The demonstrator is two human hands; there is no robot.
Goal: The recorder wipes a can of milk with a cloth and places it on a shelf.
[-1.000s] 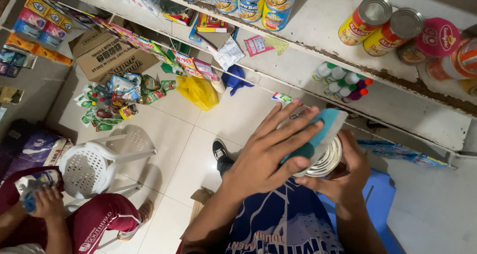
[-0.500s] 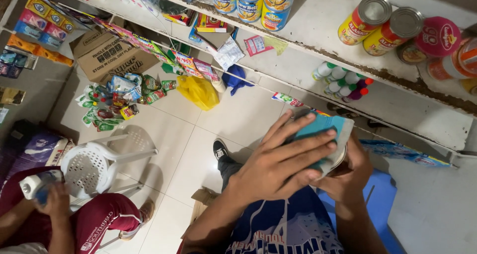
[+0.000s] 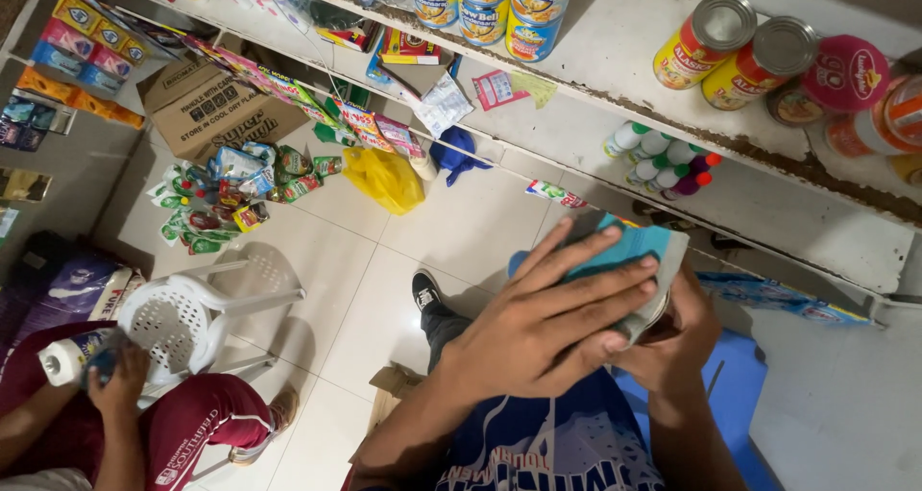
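Shelves [image 3: 615, 116] fill the top of the frame, cans [image 3: 715, 39] standing upper right, white tiled floor [image 3: 461, 232] below them. Lower left, a white plastic chair [image 3: 182, 313], and another person's hand [image 3: 120, 380] there gripping a white bottle [image 3: 62, 361]. Centre right, that's me: my left hand [image 3: 547, 328] lies flat, fingers spread wide, pressing a teal cloth [image 3: 629, 251] down over the can [image 3: 653, 313]. A second ago the can's ribbed metal end showed plainly beside my fingers; now the cloth has slid across and covers nearly all of it, only a sliver of rim peeking out at the lower right edge. So the wipe has travelled over that face. My right hand [image 3: 677, 342] sits underneath, curled around the can and gripping it from below, mostly hidden by the left. The can sits right of centre, between both hands, above my blue shirt [image 3: 547, 453].
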